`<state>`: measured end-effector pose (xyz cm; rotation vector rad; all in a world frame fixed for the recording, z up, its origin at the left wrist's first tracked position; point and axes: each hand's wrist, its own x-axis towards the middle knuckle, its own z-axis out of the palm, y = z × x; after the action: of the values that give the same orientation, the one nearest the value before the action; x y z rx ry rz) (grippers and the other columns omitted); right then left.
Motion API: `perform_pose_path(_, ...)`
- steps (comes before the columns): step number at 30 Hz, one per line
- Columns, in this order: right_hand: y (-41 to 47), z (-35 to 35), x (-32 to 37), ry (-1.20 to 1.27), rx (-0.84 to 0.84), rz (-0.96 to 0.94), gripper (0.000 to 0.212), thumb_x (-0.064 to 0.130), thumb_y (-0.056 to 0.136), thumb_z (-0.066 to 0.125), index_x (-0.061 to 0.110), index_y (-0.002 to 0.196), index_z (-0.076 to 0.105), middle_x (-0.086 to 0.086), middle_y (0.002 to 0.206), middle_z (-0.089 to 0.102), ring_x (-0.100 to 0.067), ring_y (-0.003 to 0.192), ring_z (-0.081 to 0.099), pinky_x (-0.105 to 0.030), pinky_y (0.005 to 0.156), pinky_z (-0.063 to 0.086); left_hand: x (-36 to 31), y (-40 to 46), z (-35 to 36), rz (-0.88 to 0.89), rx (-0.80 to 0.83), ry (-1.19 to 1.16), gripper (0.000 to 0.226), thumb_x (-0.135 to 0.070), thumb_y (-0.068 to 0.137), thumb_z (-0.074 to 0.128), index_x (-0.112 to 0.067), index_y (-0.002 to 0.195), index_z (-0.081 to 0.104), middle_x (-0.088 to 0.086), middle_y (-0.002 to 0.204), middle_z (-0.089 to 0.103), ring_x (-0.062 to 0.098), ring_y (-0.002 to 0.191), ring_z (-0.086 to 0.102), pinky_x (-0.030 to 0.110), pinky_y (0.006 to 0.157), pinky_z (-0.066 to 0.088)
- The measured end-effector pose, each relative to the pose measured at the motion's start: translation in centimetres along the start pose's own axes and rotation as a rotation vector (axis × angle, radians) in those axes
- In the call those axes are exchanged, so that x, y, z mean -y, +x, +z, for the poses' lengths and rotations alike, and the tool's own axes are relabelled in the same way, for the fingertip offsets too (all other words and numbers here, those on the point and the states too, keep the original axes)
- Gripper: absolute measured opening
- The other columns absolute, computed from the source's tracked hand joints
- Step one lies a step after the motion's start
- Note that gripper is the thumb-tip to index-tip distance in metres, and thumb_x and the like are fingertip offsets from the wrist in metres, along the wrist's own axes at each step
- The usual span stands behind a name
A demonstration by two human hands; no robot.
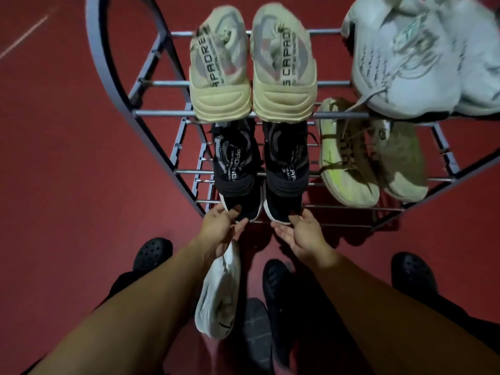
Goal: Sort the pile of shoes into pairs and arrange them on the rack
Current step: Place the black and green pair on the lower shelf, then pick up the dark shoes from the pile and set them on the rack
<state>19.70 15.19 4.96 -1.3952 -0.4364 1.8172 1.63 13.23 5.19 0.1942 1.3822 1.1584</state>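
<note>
**Step in hand — seating the black pair on the lower shelf.** Judged from the layout, both heels want an even, level push so the soles settle across two rails and neither heel overhangs the front bar; toes should stay parallel, gap between the two shoes narrow, as with the pair above. Pushing one shoe alone would likely skew it.

**Rack** [335, 113]: grey metal frame with curved side loops and horizontal rails, standing on a red floor [67, 171]. At least two tiers visible.

**White pair** [411, 63]: upper tier, right; bulky knit trainers, one lace hanging over the front rail.

**Beige pair** [253, 66]: upper tier, centre; side by side, heels forward, lettered straps.

**Yellow-green pair** [370, 155]: lower tier, right; angled slightly, worn, laced.

**Black pair** [261, 171]: lower tier, centre, directly below the beige pair; black mesh uppers, white sole edge, printed straps, heels towards the person.

**Loose white shoe** [219, 293]: on the floor, partly under the left forearm; dark shoes lie beside it.

**Left hand** [220, 226]: fingers loosely spread, tips touching the left black heel.

**Right hand** [303, 231]: palm up, fingers relaxed, tips at the right black heel.
</note>
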Motion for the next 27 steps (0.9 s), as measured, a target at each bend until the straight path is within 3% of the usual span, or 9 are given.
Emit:
perform_pose_path(5,2.0,0.9,-0.4,0.054,-0.06,0.101,0.057,-0.006,0.101,0.039,0.014,0.15,0.019,-0.021,0.101,0.065,-0.032,0.083,0.07,-0.032,0.068,0.059,-0.2,3.2,-0.3,0.124,-0.092,0.174,0.052,0.003,0.093,0.065,-0.021,0.129,0.037,0.01,0.115,0.062,0.021,0.088,0.074,0.025,0.061,0.061)
perform_pose_path(9,2.1,0.7,-1.1,0.086,-0.058,0.11,0.047,-0.005,0.096,0.054,-0.01,0.139,0.036,-0.031,0.125,0.059,-0.031,0.09,0.071,-0.036,0.085,0.058,0.7,4.0,-0.9,0.112,-0.088,0.215,0.06,0.007,0.091,0.066,-0.019,0.139,0.041,0.013,0.131,0.061,0.027,0.103,0.073,0.025,0.066,0.061)
perform_pose_path(12,1.7,0.4,-1.4,0.046,-0.036,0.09,0.046,-0.002,0.094,0.059,-0.01,0.136,0.041,-0.024,0.127,0.059,-0.034,0.101,0.069,-0.038,0.09,0.056,0.9,3.7,-1.5,0.088,-0.04,0.238,0.068,0.009,0.095,0.056,-0.029,0.149,0.04,0.006,0.128,0.064,0.026,0.107,0.07,0.027,0.067,0.062)
perform_pose_path(15,0.3,-0.7,-1.7,-0.361,-0.039,0.098,0.053,0.008,0.096,0.06,-0.002,0.141,0.036,-0.016,0.123,0.058,-0.036,0.104,0.068,-0.043,0.091,0.055,0.7,2.0,-2.7,0.132,0.005,0.528,0.062,0.0,0.099,0.053,-0.036,0.147,0.038,-0.006,0.116,0.066,0.009,0.092,0.067,0.039,0.075,0.062)
perform_pose_path(18,-2.2,-2.4,-1.4,-0.808,0.01,0.039,0.049,0.013,0.097,0.06,-0.002,0.139,0.039,-0.015,0.106,0.059,-0.024,0.076,0.062,-0.035,0.073,0.051,0.8,-0.2,-4.6,0.213,0.068,0.917,0.054,-0.009,0.1,0.055,-0.022,0.15,0.037,0.003,0.127,0.061,0.013,0.081,0.064,0.046,0.081,0.058)
perform_pose_path(20,-4.2,-3.5,-0.7,-1.019,0.071,0.01,0.042,0.014,0.098,0.058,-0.002,0.134,0.046,-0.016,0.105,0.064,-0.02,0.074,0.058,-0.026,0.068,0.045,1.1,-1.8,-5.7,0.216,0.123,1.143,0.057,-0.018,0.101,0.055,-0.016,0.154,0.034,0.012,0.146,0.05,0.028,0.11,0.066,0.05,0.097,0.055)
perform_pose_path(22,-6.3,-4.3,0.0,-1.192,0.117,-0.004,0.037,0.018,0.098,0.057,0.002,0.132,0.051,-0.015,0.116,0.066,-0.022,0.091,0.062,-0.018,0.07,0.043,1.5,-3.4,-6.3,0.171,0.17,1.239,0.057,-0.024,0.102,0.055,-0.014,0.154,0.034,0.014,0.156,0.042,0.031,0.136,0.051,0.047,0.112,0.044)
perform_pose_path(25,-9.4,-5.3,0.5,-1.281,0.135,0.001,0.039,0.024,0.099,0.056,0.008,0.134,0.051,-0.008,0.126,0.061,-0.018,0.103,0.057,-0.019,0.084,0.037,2.6,-6.1,-6.2,0.125,0.191,1.293,0.054,-0.031,0.102,0.055,-0.015,0.151,0.04,0.01,0.153,0.047,0.027,0.137,0.05,0.036,0.114,0.039)
perform_pose_path(27,-11.4,-6.1,0.3,-1.296,0.116,-0.005,0.039,0.025,0.098,0.056,0.009,0.133,0.052,-0.007,0.125,0.06,-0.016,0.1,0.054,-0.02,0.084,0.036,3.7,-8.4,-5.4,0.12,0.194,1.258,0.05,-0.031,0.101,0.056,-0.014,0.147,0.046,0.008,0.145,0.055,0.024,0.125,0.059,0.028,0.104,0.043)
